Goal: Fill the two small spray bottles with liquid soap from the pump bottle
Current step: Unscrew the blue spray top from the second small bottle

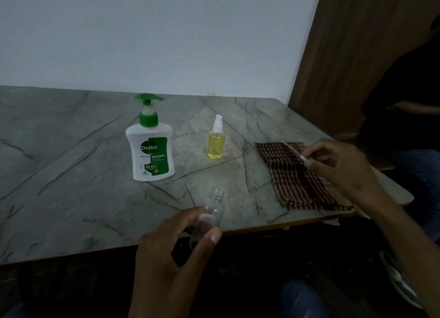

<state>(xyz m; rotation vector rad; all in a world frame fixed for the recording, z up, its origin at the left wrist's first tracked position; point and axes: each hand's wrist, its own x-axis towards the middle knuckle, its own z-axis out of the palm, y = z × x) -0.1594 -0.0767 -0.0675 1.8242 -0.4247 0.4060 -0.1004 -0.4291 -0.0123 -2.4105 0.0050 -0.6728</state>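
Note:
A white pump bottle (150, 151) with a green pump head and a green label stands upright mid-table. To its right stands a small spray bottle (216, 143) holding yellow liquid, its white sprayer on. My left hand (171, 251) grips a clear, empty spray bottle (216, 202) over the table's front edge; its threaded neck is uncovered. My right hand (342, 167) hovers over the checked cloth (295, 177) and pinches the white spray head (303, 157), whose thin tube slants up to the left.
The grey marble-patterned table (71, 174) meets a pale wall at the back. A wooden panel (357, 55) rises at the right. A person in dark clothes (409, 98) sits beyond the table's right edge. A shoe (400, 282) lies on the floor.

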